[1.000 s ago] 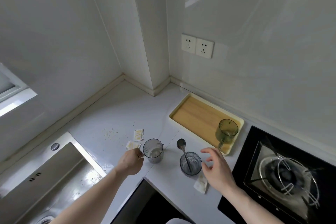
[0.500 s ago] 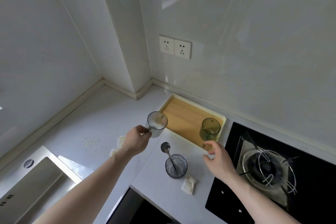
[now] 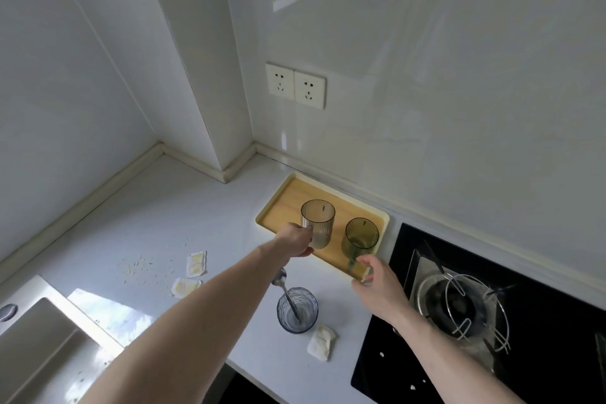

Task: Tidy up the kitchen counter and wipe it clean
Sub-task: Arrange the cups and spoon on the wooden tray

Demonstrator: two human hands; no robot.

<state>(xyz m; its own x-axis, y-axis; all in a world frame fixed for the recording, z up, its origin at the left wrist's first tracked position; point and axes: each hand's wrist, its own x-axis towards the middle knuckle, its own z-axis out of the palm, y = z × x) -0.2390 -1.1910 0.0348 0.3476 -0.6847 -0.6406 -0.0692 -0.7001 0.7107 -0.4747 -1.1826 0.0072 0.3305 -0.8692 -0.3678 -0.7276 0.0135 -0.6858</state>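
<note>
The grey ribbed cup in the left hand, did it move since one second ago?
Yes. The left hand has carried the grey cup from the counter beside the packets to the wooden tray, next to the green cup.

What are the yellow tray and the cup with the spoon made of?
The yellow-rimmed rectangular tray looks like plastic with a matte, wood-grained floor. The clear bluish rippled cup looks like glass, though it could be plastic. Its shiny grey spoon looks like metal.
</note>
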